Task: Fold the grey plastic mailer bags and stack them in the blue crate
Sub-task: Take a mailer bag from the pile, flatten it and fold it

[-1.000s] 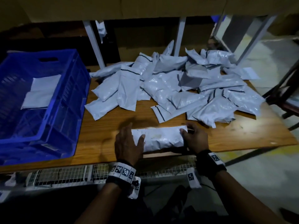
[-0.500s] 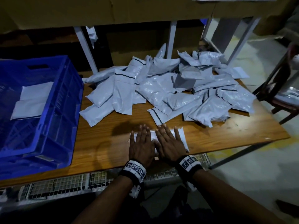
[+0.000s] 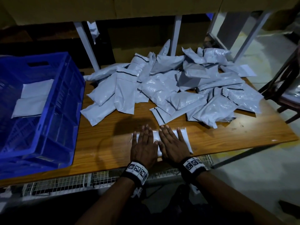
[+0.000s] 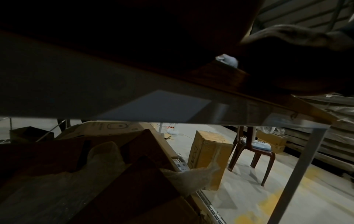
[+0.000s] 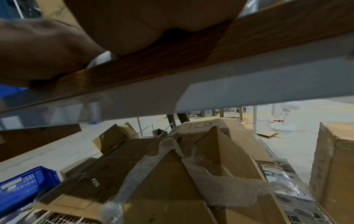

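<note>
Head view: both hands lie flat, fingers straight, pressing the folded bag [image 3: 183, 140] at the table's [image 3: 227, 135] near edge. The left hand [image 3: 143, 147] covers its left half, the right hand [image 3: 172, 146] its right. The bag's long axis runs left to right; the blue crate [image 3: 65, 95] sits well off to the left, so the left hand is nearer.

Left wrist view: mostly dark underside of the table; a scrap of bag [image 4: 228, 59] shows.

Right wrist view: palm on the table edge [image 5: 172, 66], fingers hidden.
</note>
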A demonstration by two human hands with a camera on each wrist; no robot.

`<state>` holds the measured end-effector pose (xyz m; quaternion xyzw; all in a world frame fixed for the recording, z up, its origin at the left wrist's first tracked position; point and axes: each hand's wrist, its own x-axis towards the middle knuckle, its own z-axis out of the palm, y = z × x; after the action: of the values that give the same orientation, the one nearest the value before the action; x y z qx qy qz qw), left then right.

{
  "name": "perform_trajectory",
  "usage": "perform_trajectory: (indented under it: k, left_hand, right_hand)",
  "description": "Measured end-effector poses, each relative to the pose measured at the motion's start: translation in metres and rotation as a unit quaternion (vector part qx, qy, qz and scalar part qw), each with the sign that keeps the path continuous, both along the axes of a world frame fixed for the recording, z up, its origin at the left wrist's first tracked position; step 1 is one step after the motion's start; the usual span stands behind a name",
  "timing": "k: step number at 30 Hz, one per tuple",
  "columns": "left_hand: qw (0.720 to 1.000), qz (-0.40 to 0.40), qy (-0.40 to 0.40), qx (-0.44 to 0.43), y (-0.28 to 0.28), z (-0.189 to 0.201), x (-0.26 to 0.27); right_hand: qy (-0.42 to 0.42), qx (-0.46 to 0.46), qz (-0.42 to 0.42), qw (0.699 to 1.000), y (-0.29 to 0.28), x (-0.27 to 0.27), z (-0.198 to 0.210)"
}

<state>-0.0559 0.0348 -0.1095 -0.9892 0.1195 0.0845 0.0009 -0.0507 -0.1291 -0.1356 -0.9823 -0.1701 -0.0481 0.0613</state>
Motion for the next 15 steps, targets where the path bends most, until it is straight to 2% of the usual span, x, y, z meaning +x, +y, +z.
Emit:
perform_trajectory:
  k: [15]
  left_hand:
    - [1.000, 0.015, 0.010, 0.004, -0.0029, 0.0003, 0.0035]
  right_hand:
    - [0.006, 0.007, 0.000, 1.000, -0.0001, 0.0018, -0.0041]
